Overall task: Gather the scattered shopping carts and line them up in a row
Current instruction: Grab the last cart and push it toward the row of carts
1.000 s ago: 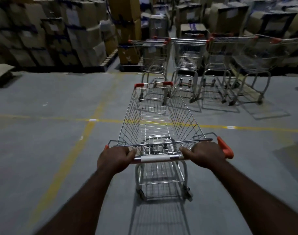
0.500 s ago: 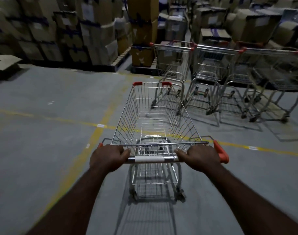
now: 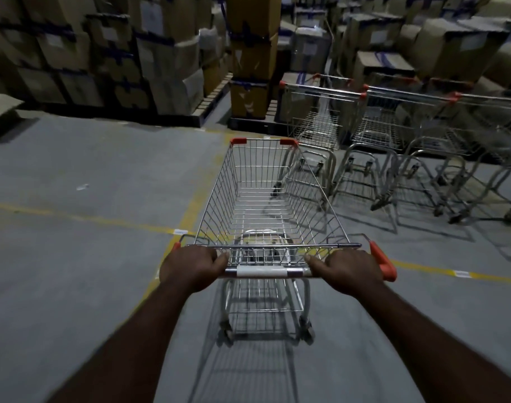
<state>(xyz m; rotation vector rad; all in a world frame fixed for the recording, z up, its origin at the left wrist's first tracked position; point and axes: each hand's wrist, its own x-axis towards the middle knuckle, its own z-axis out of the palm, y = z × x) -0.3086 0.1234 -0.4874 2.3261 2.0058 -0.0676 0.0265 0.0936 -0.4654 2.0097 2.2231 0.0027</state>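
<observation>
On the grey warehouse floor (image 3: 73,158), a person stands behind an empty wire shopping cart (image 3: 263,161), both bare arms stretched forward to its handle bar (image 3: 265,271). The left hand (image 3: 191,269) grips the bar near its left end, with the fingers (image 3: 219,258) curled over the top and round the tube. The right hand (image 3: 351,271) grips it near the right end in the same way, just inside the orange end cap (image 3: 383,264). A white sleeve on the bar shows between the two hands. The cart stands upright on its wheels with its basket pointing away from the person, and a yellow floor line (image 3: 73,218) runs across the view and passes beneath its handle end. Ahead and to the right, a row of parked carts (image 3: 376,132) stands side by side, at least three of them, reaching toward the right edge of the view. The front right corner of the held cart, capped in red, lies near the leftmost parked cart (image 3: 315,126); whether the two touch cannot be told. Stacks of cardboard boxes (image 3: 161,53) fill the background behind the floor and the row, and a tall narrow stack (image 3: 252,53) rises straight ahead of the held cart. The light is dim.
</observation>
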